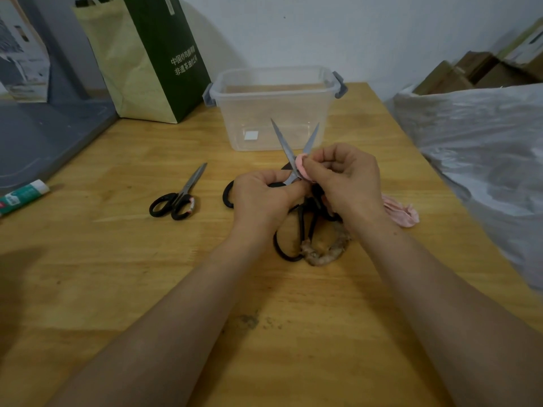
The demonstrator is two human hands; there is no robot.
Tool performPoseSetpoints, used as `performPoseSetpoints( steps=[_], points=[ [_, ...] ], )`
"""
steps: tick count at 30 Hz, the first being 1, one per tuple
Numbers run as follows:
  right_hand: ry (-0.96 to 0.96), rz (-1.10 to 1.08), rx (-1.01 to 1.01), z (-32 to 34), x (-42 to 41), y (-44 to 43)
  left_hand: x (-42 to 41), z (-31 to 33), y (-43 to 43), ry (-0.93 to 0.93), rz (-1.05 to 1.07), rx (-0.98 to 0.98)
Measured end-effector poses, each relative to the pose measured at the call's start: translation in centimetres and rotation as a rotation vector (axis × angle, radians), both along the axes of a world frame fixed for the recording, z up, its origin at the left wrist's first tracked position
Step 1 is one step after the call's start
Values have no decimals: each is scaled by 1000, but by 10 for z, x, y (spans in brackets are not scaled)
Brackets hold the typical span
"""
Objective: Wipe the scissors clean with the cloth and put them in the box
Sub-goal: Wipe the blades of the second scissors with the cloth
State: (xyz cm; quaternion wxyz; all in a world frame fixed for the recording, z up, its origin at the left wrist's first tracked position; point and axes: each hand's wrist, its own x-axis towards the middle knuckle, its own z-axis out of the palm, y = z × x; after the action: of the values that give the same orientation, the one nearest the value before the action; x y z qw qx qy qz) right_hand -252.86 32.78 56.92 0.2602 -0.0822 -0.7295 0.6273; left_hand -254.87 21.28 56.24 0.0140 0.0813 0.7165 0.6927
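My left hand (261, 195) grips the black handles of a pair of scissors (283, 143) whose two blades stand spread apart, pointing up and away. My right hand (346, 177) pinches a pink cloth (302, 168) against the blades near the pivot; the cloth's loose end (401, 211) trails out on the table behind my right wrist. A clear plastic box (273, 107) with grey latches stands open just beyond the blades. Another pair of black-handled scissors (179, 195) lies closed to the left. A third black pair (305, 227) lies under my hands, partly hidden.
The wooden table (117, 274) carries a green and tan paper bag (147, 60) at the back left and a glue tube (23, 195) at the left edge. A crumpled brownish scrap (326, 251) lies by the third scissors. Grey plastic sheeting (476, 160) covers the right side.
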Motion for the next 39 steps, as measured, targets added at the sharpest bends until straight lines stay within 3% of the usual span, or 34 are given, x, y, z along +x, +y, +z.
performPoseSetpoints(
  steps=[4,8,15,17,22,29,35,39],
  points=[
    [33,114,-145,3,7,7,1,4,0,-25,-14,49],
    [107,198,4,3,12,6,1,0,-2,-16,-33,50],
    [108,-73,77,0,1,-2,9,-4,6,175,-11,-66],
    [91,-57,88,-1,-2,0,7,-4,5,138,-12,-49],
    [105,243,-19,1,4,7,0,1,-3,13,-5,20],
    [55,20,14,-3,-3,-1,5,-5,5,159,22,-89],
    [35,260,-63,5,5,10,1,4,-4,-58,-30,55],
    [52,190,-59,7,6,9,3,2,-1,14,-20,39]
  ],
)
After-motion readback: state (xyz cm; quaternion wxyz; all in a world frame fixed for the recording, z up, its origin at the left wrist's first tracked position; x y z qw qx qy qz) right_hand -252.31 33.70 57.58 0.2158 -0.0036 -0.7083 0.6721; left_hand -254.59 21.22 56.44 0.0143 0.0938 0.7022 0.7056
